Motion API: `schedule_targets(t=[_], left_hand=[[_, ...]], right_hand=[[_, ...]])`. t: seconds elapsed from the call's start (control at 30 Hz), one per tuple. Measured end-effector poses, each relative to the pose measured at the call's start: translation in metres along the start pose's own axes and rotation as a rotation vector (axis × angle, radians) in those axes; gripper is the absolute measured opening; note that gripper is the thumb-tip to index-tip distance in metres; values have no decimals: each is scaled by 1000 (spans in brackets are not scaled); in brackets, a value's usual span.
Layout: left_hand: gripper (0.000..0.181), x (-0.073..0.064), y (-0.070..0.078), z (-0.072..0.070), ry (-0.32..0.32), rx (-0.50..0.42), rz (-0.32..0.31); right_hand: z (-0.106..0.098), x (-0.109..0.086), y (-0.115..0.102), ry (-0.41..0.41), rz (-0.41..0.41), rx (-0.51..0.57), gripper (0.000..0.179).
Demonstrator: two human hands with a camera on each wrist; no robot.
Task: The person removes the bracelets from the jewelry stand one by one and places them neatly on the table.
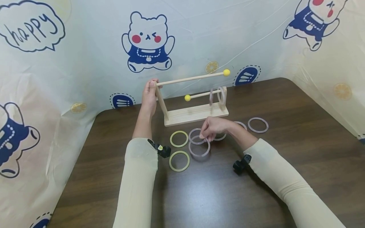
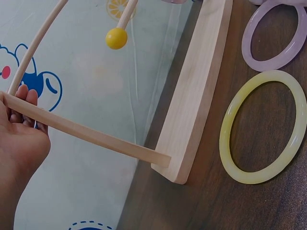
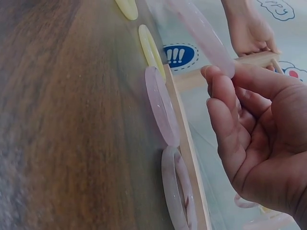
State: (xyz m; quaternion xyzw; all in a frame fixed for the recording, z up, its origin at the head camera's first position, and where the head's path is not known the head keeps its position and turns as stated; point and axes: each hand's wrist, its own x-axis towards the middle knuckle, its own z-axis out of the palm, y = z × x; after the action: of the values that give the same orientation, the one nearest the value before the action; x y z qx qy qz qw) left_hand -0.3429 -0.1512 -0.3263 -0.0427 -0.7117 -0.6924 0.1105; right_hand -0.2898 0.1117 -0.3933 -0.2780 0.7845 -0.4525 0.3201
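My left hand [image 1: 149,95] grips the top of the left upright [image 1: 162,103] of a wooden stand, where the long upper rod [image 1: 191,78] joins it. A pale purple bangle [image 3: 206,38] is pinched between the thumb and fingertips of my right hand [image 1: 214,126], raised in front of the stand's base [image 1: 194,115]. Another purple bangle [image 1: 195,129] lies just behind it on the table, partly hidden. Two pale bangles [image 1: 211,97] hang on the short lower rod [image 1: 199,95], near the right upright. The upper rod carries no bangle.
Two yellow bangles [image 1: 179,170] lie left of the right hand. More pale bangles [image 1: 258,131] lie to its right, one partly covered by the hand. Yellow balls [image 1: 226,72] cap both rods. A printed cloth [image 1: 194,41] hangs behind the dark wooden table [image 1: 199,196].
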Motion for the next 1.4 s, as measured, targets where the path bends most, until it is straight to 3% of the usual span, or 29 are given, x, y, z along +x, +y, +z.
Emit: schedule_targets(t=[0.47, 0.73, 1.13, 1.4], left_hand=[[43, 1, 0, 0, -3, 18, -6], [42, 1, 0, 0, -5, 8, -5], [34, 0, 1, 0, -3, -12, 3], [38, -1, 0, 1, 2, -24, 4]], right_hand=[[9, 1, 2, -104, 30, -77, 13], [14, 4, 2, -143, 46, -183, 10], [28, 2, -6, -51, 99, -494, 19], [33, 1, -7, 3, 80, -572, 24]])
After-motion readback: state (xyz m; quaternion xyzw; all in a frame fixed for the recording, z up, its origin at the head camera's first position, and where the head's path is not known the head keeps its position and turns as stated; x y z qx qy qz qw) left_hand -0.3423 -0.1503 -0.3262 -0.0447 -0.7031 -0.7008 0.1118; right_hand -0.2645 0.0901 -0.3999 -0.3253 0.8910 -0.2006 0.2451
